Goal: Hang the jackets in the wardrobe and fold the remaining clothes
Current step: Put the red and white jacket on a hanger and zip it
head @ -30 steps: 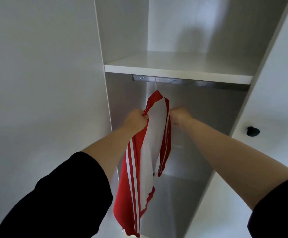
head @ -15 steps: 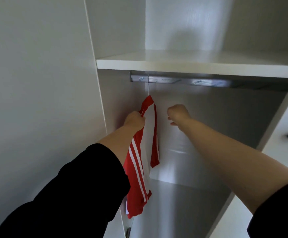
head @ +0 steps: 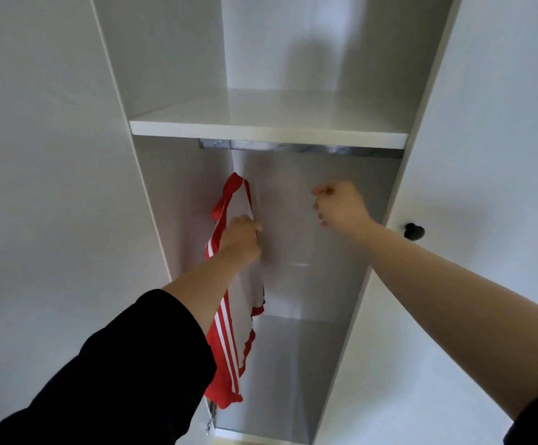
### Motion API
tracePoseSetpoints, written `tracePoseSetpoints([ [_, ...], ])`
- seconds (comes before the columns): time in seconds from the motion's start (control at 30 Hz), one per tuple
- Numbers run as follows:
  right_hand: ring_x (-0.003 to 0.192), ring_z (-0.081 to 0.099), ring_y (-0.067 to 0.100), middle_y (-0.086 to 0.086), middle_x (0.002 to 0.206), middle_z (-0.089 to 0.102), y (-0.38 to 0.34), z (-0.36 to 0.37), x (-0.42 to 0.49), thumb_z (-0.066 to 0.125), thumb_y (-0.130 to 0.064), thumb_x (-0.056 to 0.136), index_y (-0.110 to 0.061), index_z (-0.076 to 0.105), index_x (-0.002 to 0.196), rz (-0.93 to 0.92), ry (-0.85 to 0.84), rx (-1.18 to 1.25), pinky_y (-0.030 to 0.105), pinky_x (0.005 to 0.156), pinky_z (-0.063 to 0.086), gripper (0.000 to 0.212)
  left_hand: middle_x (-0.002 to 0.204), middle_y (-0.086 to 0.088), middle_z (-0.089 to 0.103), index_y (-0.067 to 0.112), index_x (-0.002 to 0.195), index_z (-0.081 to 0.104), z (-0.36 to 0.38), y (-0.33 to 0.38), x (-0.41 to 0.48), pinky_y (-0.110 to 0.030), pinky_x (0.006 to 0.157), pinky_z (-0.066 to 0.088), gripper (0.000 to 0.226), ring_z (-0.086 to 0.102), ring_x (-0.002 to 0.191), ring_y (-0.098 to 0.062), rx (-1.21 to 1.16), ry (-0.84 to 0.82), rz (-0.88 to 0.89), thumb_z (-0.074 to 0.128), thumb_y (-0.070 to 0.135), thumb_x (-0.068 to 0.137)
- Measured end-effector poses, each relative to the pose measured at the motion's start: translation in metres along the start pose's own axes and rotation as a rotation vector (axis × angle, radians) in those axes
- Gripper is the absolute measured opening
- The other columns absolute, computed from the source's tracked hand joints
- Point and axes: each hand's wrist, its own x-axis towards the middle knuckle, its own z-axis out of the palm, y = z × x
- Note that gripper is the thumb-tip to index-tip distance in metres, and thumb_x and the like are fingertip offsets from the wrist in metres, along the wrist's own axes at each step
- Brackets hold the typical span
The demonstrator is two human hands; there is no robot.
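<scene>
— Head view, straight into the open wardrobe. What have you got?

— A red and white jacket is hanging at the left end of the metal rail, right under the white shelf. It sits close against the left inner wall, collar up top, the striped sleeve trailing down towards the bottom of the compartment.

— And the hands?

— The left hand is on the jacket, fingers curled round the front edge of the fabric just below the collar; that's a firm grip on the cloth. The dark sleeve is pushed up past the forearm.

— The right one?

— The right hand is up in the middle of the compartment, well apart from the jacket and touching nothing. Fingers are curled in loosely, nothing in them.

— Can you see a hanger?

— Only a thin pale line running from the collar up to the rail. Too faint to say more.

— Anything else?

— A wardrobe door stands open on the right with a black knob on it, just past the right forearm.
</scene>
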Motion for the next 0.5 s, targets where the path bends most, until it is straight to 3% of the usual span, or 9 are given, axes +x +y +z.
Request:
tracePoseSetpoints([
  [0.1, 0.073, 0.055, 0.019, 0.000, 0.084, 0.062, 0.006, -0.049, -0.045, 0.045, -0.010, 0.090, -0.014, 0.067, 0.091, -0.256, 0.177, -0.261, 0.026, 0.065, 0.044, 0.022, 0.136, -0.016, 0.051, 0.002, 0.136, 0.048, 0.023, 0.068, -0.032, -0.006, 0.079, 0.040, 0.047, 0.051, 0.118, -0.021, -0.436, -0.353, 0.093, 0.050, -0.009, 0.090],
  [0.2, 0.073, 0.057, 0.031, 0.009, 0.082, 0.064, 0.024, -0.082, -0.077, 0.044, -0.011, 0.088, -0.009, 0.064, 0.086, -0.383, 0.251, -0.547, 0.032, 0.062, 0.043, 0.020, 0.133, -0.008, 0.054, 0.006, 0.138, 0.045, 0.050, 0.122, -0.052, -0.007, 0.081, 0.040, 0.053, 0.052, 0.118, -0.018, -0.608, -0.491, 0.124, 0.056, -0.005, 0.088],
  [0.27, 0.080, 0.059, 0.032, 0.009, 0.094, 0.063, 0.045, -0.102, -0.091, 0.042, -0.010, 0.090, -0.008, 0.065, 0.094, -0.341, 0.221, -0.621, 0.032, 0.065, 0.044, 0.023, 0.124, -0.007, 0.060, 0.007, 0.128, 0.050, 0.069, 0.148, -0.068, -0.017, 0.085, 0.047, 0.043, 0.058, 0.108, -0.018, -0.690, -0.476, 0.109, 0.060, 0.000, 0.086],
  [0.37, 0.091, 0.057, 0.027, 0.005, 0.107, 0.059, 0.072, -0.123, -0.108, 0.042, -0.002, 0.088, -0.010, 0.062, 0.103, -0.263, 0.131, -0.538, 0.027, 0.070, 0.036, 0.026, 0.115, -0.011, 0.064, 0.009, 0.117, 0.051, 0.084, 0.161, -0.083, -0.036, 0.091, 0.049, 0.031, 0.061, 0.102, -0.024, -0.678, -0.310, 0.047, 0.060, 0.015, 0.089],
  [0.5, 0.081, 0.056, 0.023, -0.001, 0.092, 0.056, 0.080, -0.133, -0.133, 0.043, -0.003, 0.088, -0.014, 0.051, 0.104, -0.271, 0.129, -0.294, 0.028, 0.068, 0.039, 0.021, 0.104, -0.009, 0.067, 0.009, 0.112, 0.059, 0.092, 0.162, -0.110, -0.038, 0.086, 0.051, 0.026, 0.063, 0.095, -0.025, -0.553, -0.185, 0.057, 0.059, 0.025, 0.091],
])
